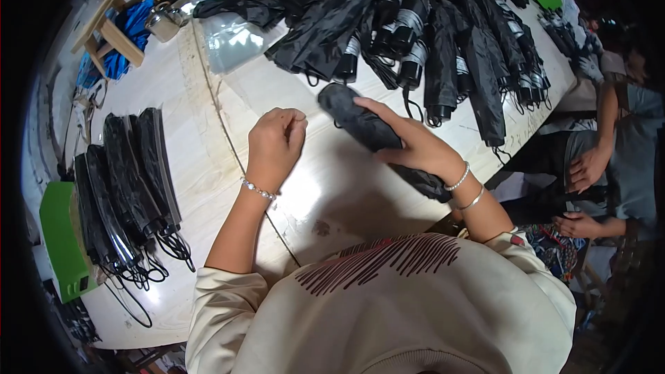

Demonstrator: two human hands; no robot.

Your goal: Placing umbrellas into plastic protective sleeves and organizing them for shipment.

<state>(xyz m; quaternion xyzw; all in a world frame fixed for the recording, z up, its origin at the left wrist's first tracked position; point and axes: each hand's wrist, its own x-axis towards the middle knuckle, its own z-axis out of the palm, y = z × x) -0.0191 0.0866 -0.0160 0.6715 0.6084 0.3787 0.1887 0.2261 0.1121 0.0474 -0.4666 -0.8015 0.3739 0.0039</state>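
Note:
A black folded umbrella (360, 123) lies slantwise above the table in front of me, its far end toward the pile. My right hand (424, 144) is wrapped over it, fingers along the far side and thumb on the near side; its lower end shows below my wrist. To the left, my left hand (277, 140) is curled into a fist over the table, apart from the umbrella, and nothing sticks out of it. Past both hands spreads a large pile of black folded umbrellas (440, 62), several with dark handles and wrist loops facing me.
On the left lie several black folded umbrellas (125, 180) in a row beside a green board (64, 242). Clear plastic bags (232, 45), a metal container (163, 24) and a wooden stool (114, 24) are at the back left. At right, another person's hands (587, 170) rest near the table edge.

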